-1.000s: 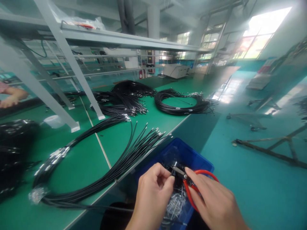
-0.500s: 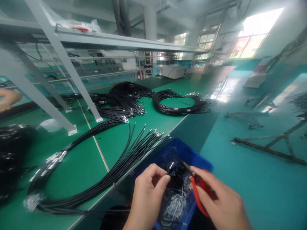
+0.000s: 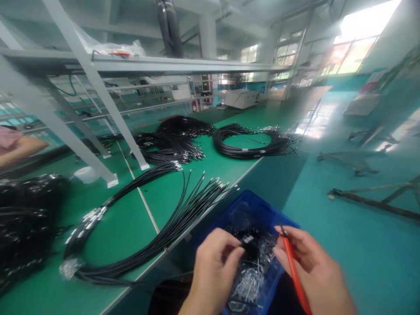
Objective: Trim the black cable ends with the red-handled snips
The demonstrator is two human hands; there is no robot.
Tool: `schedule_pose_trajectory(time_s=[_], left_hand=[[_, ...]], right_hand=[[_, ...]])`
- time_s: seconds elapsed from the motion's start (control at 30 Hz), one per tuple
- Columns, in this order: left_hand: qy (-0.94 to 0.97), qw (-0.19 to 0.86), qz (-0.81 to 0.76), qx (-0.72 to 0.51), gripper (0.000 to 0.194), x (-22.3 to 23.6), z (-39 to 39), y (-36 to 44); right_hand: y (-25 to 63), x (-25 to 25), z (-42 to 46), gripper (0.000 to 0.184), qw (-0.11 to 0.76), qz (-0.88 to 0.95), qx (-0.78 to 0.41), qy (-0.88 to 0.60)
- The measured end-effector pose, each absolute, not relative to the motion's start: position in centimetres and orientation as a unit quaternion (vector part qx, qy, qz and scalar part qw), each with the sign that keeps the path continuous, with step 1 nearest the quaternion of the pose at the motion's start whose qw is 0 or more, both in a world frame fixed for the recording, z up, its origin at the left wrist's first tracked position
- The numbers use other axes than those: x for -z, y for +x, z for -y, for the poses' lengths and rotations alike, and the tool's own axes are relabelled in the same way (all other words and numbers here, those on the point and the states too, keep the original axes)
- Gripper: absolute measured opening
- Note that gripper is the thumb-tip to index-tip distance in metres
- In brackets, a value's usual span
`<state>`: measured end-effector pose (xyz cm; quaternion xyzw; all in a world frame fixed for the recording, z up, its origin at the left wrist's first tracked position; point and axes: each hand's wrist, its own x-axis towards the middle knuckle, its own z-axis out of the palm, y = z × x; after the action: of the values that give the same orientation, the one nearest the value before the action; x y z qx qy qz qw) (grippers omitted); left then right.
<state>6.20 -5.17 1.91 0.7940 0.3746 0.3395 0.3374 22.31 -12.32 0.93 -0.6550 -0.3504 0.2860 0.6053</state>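
My left hand [image 3: 215,269] is closed in a pinch over the near part of a blue bin [image 3: 278,214]. Its thumb and forefinger grip the end of a black cable, mostly hidden by the fingers. To the right, my right hand [image 3: 316,269] is wrapped round red-handled pliers [image 3: 293,267], whose dark jaws point up and away from the cable. Inside the bin lie clear plastic bags, black pieces and a tangle of thin white strips [image 3: 247,282]. A bundle of black cables [image 3: 157,243] with pale tips curves over the green table beside my left hand.
Further along the green table [image 3: 124,232] lie a coiled cable bundle [image 3: 241,153] and more black cables [image 3: 183,127]. Metal shelf posts [image 3: 123,127] rise from the tabletop. At the far left is another person's arm [image 3: 28,151]. A wheeled stand [image 3: 377,203] occupies the floor at right.
My right hand has moved right, away from my left hand, and the pliers have turned more upright. The view has shifted slightly left, showing more of the other person's arm.
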Motion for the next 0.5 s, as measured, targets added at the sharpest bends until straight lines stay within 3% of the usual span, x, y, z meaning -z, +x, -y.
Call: schedule_pose_trajectory(time_s=[0.1, 0.3, 0.5], left_hand=[[0.870, 0.264, -0.353, -0.220, 0.007, -1.3, 5.2, 6.2], [0.782, 0.068, -0.571, -0.241, 0.011, -1.0, 1.7, 1.3], [0.785, 0.085, -0.575, -0.215, 0.013, -0.7, -0.3, -1.7]], right_hand=[[23.2, -1.2, 12.7, 0.040, 0.611, 0.333, -0.284, -0.660], [24.4, 0.3, 13.0, 0.044, 0.609, 0.318, -0.309, -0.658], [23.8, -0.8, 12.7, 0.040, 0.637, 0.308, -0.322, -0.629]])
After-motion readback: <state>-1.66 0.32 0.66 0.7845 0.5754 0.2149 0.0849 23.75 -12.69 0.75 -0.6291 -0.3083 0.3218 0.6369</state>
